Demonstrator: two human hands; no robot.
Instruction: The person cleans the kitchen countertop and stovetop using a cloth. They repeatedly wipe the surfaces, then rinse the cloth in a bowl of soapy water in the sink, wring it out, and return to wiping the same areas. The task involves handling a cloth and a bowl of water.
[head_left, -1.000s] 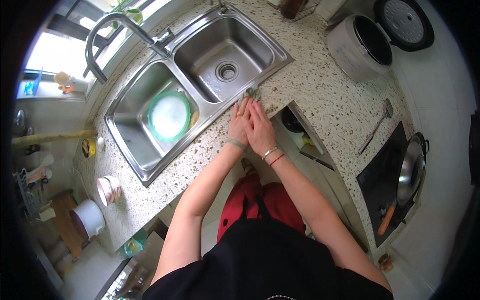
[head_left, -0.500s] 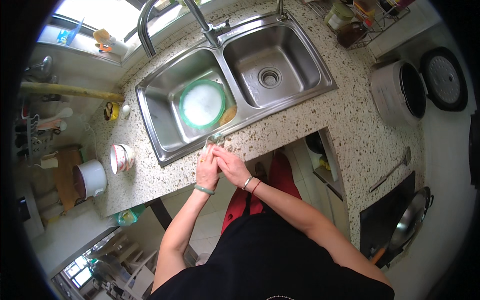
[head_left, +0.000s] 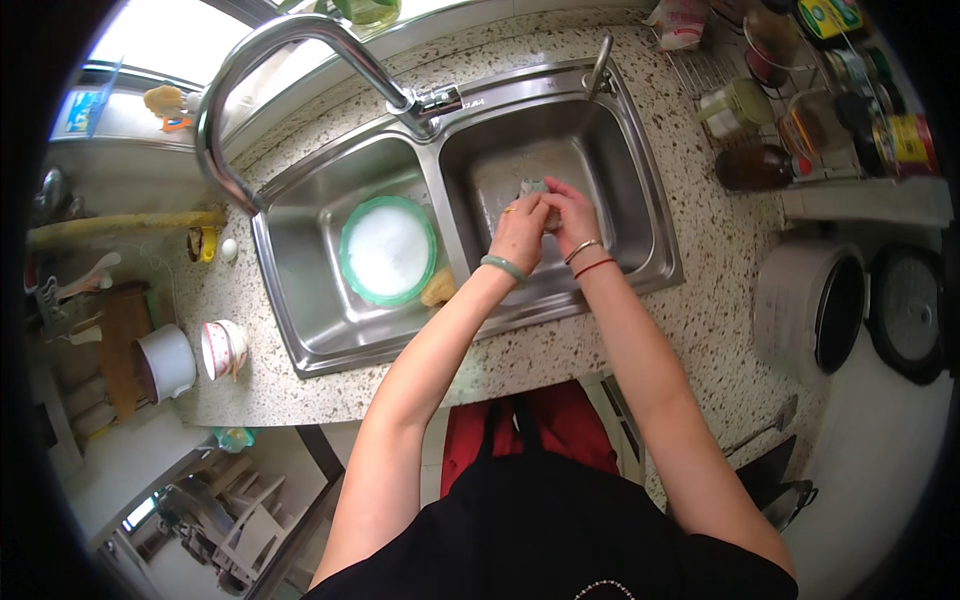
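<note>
Both of my hands are together over the right basin of a steel double sink (head_left: 655, 225). My left hand (head_left: 520, 230) and my right hand (head_left: 570, 212) close around a small pale green cloth or sponge (head_left: 533, 188), most of it hidden by my fingers. A green bangle is on my left wrist, thin bracelets on my right. The left basin holds a green-rimmed bowl (head_left: 388, 250) full of white foam, with a yellow sponge (head_left: 437, 290) beside it. The curved tap (head_left: 300, 60) arches over the left basin.
A rack with jars and bottles (head_left: 800, 110) stands at the back right on the speckled counter (head_left: 700, 300). A rice cooker (head_left: 810, 310) with its lid open sits to the right. White cups (head_left: 222, 350) and a pot (head_left: 165, 362) stand at the left.
My hands went from the counter's front edge up into the right basin, still clasped on the small cloth. The view has swung closer over the sink.
</note>
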